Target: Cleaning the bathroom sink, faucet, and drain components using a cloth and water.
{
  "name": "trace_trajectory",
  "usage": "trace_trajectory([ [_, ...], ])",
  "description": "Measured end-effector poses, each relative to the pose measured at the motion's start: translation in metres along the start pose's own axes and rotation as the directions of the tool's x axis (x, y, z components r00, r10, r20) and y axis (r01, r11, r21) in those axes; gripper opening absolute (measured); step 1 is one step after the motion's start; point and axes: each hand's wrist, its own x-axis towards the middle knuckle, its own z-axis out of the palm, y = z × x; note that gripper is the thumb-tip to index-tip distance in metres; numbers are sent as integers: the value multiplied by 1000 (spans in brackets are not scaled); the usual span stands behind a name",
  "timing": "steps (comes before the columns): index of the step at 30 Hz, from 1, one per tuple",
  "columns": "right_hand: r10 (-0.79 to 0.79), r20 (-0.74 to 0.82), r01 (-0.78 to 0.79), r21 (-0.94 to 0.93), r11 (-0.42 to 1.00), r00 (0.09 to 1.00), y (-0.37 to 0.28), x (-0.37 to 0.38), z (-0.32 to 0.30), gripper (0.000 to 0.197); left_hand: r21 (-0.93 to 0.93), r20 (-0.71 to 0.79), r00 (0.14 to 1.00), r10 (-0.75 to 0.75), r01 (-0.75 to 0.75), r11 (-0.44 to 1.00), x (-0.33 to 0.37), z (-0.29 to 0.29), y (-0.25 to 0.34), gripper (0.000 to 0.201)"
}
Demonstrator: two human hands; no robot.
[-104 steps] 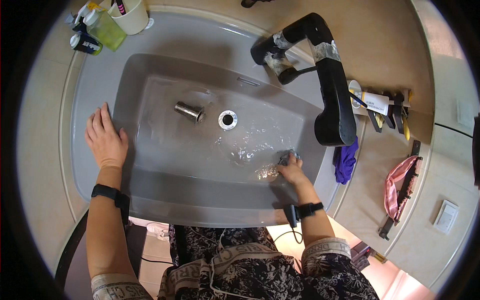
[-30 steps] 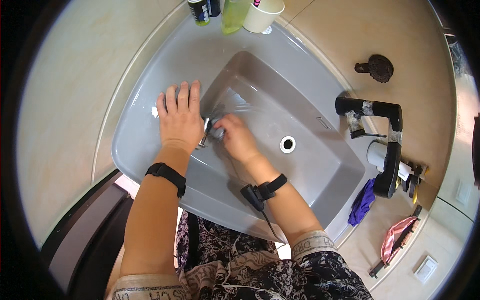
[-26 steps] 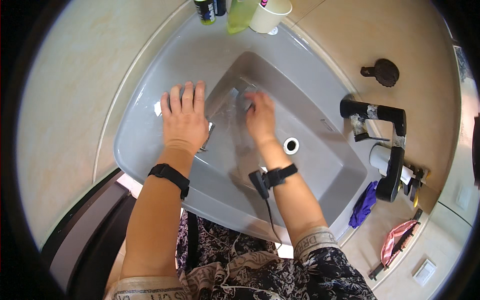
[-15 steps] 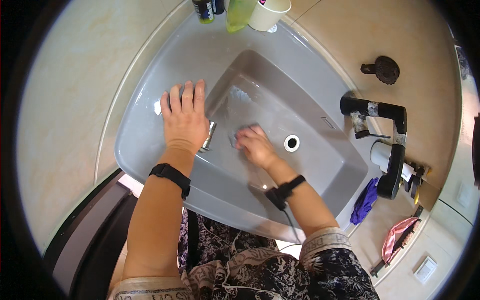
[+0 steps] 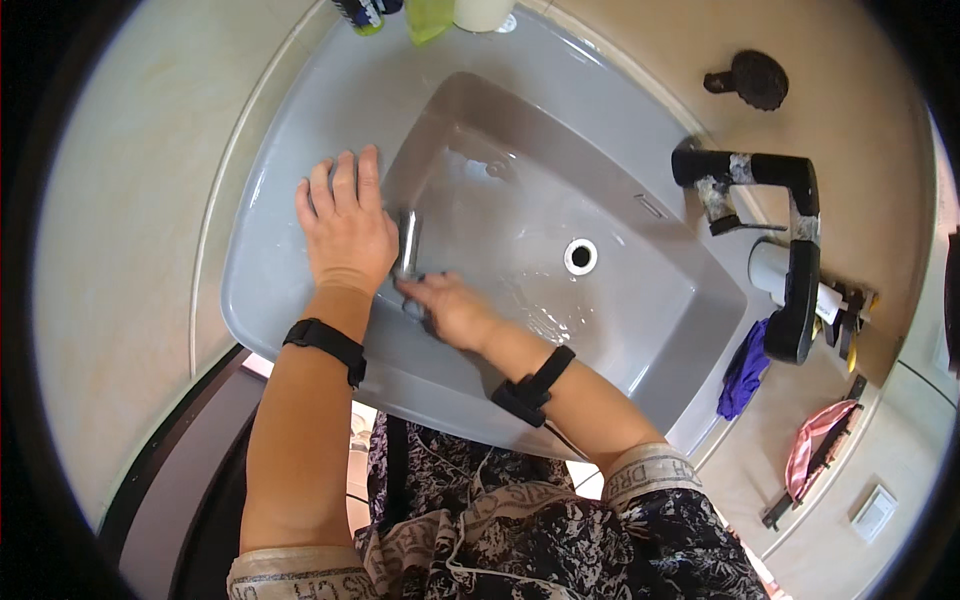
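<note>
A grey sink (image 5: 280, 220) fills the middle of the view, its basin wet, with a white-ringed drain hole (image 5: 580, 257). On the basin's left rim my left hand (image 5: 345, 230) lies flat, fingers stretched out and holding nothing. Beside its thumb a shiny metal cylinder (image 5: 409, 240) lies at the basin's left edge. My right hand (image 5: 455, 308) is low in the basin, its fingers reaching the lower end of that cylinder. Those fingers are blurred, and a greyish patch beneath them is too unclear to name.
A black faucet (image 5: 800, 260) with worn patches stands on the right. Behind the sink are a green pouch (image 5: 430, 18), a white cup (image 5: 483, 12) and a dark bottle (image 5: 360, 14). A purple cloth (image 5: 744, 370) hangs at the right edge, near a white holder (image 5: 770, 268).
My right hand has moved left across the basin, from near the drain to the metal cylinder. My left hand stays on the rim. The view has shifted slightly.
</note>
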Motion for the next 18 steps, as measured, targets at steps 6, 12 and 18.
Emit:
trace_trajectory([
  [6, 34, -622, 0, 54, 999, 782, 27, 31, -30, 53, -5, 33, 999, -2, 2, 1000, 3, -1, 1, 78],
  [12, -11, -309, -14, -78, 997, 951, -3, 43, 10, 37, 16, 42, 999, -6, 5, 1000, 2, 5, 5, 79],
  [18, -93, -35, 76, -334, 940, 995, 34, -30, -40, 16, 27, 70, 998, -2, 0, 1000, -3, 0, -3, 78],
])
